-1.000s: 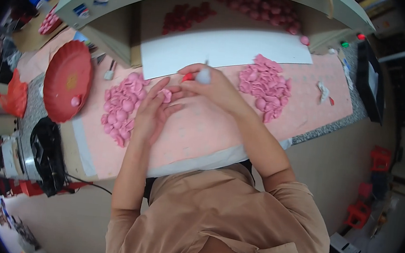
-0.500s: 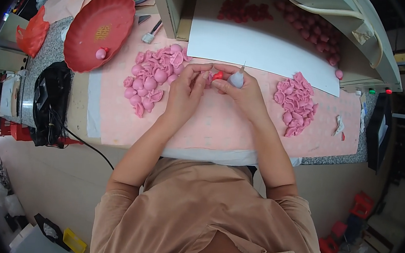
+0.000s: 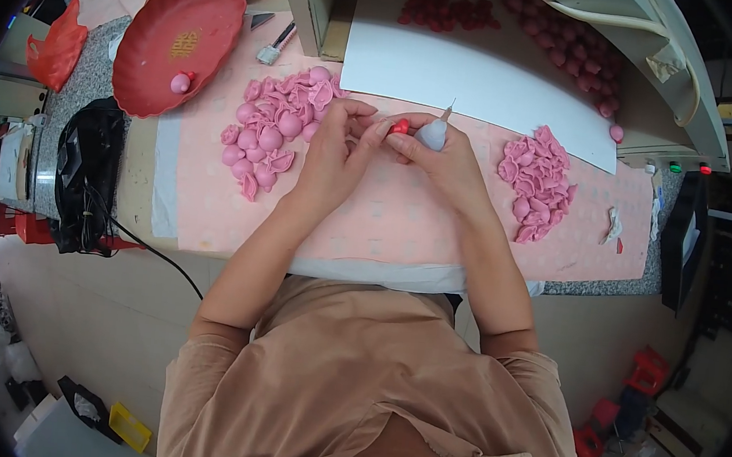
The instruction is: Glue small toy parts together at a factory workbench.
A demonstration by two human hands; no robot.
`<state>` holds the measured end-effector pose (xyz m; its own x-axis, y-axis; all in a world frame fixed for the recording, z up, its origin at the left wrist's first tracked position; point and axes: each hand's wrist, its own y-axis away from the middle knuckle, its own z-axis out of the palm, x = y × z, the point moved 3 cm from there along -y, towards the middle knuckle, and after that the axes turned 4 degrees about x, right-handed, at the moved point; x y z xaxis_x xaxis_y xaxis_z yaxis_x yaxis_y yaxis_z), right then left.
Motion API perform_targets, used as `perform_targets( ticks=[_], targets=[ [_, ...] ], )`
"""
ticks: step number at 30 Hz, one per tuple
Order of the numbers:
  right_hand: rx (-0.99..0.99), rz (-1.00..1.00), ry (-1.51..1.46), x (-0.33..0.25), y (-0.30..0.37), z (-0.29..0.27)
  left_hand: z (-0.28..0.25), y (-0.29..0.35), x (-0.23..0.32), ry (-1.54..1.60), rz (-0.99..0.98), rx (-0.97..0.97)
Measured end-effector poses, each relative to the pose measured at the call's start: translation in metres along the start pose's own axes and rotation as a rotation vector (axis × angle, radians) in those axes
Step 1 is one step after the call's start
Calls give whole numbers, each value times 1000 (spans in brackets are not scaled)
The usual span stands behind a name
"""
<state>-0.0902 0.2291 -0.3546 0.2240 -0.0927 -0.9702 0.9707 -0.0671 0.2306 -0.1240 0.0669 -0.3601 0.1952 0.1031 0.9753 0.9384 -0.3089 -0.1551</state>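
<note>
Both of my hands meet over the pink cloth (image 3: 367, 220), with their fingertips close together. In my right hand (image 3: 444, 167) is a small pale squeeze bottle (image 3: 431, 134), its thin needle tip pointing up and away. A small shiny red piece (image 3: 399, 127) shows between the thumb tips of both hands. My left hand (image 3: 335, 157) is closed in a pinch beside it; what its fingers hold is hidden. Left of this hand lies a pile of pink petal-like pieces and round balls (image 3: 271, 131). Another pile of pink petal-like pieces (image 3: 536, 183) is to the right.
A red scalloped plate (image 3: 149, 53) with one pink-and-red piece (image 3: 182, 82) stands at the left, near a brush (image 3: 273, 46). Behind my hands, an open-fronted cabinet holds a white sheet (image 3: 450, 82), red pieces (image 3: 444, 9) and pink balls (image 3: 576, 59).
The bit of pink seen between my fingers is now hidden. My left fingers have shifted against the red piece. The bottle stays in my right hand, and the view has moved slightly.
</note>
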Motion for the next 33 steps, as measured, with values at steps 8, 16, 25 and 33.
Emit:
perform_targets(
  ticks=[8, 16, 25, 33],
  targets=[
    [-7, 3, -13, 5, -1, 1, -1, -2, 14, -550, 270, -4],
    [-56, 93, -82, 4, 1, 4, 0, 1, 8, -461, 272, -1],
    [-65, 245, -472, 6, 6, 17, 3, 2, 12, -370, 246, 40],
    [-50, 178, -166, 6, -3, -1, 2, -2, 9, -506, 253, -12]
  ],
)
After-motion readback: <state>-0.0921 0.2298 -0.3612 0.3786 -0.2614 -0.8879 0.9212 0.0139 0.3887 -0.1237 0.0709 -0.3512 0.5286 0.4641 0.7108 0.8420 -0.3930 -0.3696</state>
